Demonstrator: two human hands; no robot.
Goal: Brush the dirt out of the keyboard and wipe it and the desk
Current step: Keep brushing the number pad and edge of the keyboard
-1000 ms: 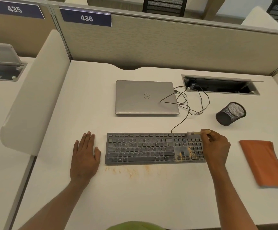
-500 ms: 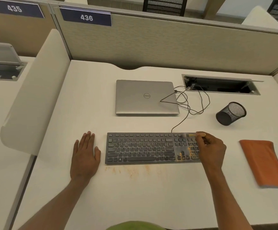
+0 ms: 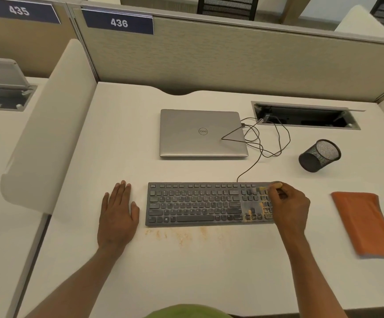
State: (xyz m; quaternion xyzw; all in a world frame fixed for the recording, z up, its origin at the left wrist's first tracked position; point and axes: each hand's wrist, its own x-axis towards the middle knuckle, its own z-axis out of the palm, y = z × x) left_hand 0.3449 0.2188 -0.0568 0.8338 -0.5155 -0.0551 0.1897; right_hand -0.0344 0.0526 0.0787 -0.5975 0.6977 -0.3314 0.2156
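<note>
Your right hand (image 3: pixel 289 207) curls round a small tan-handled brush (image 3: pixel 272 186), whose blurred tip sits on the top rows of the number pad at the right end of the flat dark grey keyboard (image 3: pixel 195 205). Your left hand (image 3: pixel 117 216) lies flat, fingers straight, on the cream desk (image 3: pixel 186 276) just left of the keyboard. Orange crumbs (image 3: pixel 182 237) dot the pad and the desk in front. A folded orange cloth (image 3: pixel 363 223) lies to the right.

A closed silver laptop (image 3: pixel 200 133) lay flat; a black mesh cup (image 3: pixel 319 156) lay tipped over to its right, apart.
</note>
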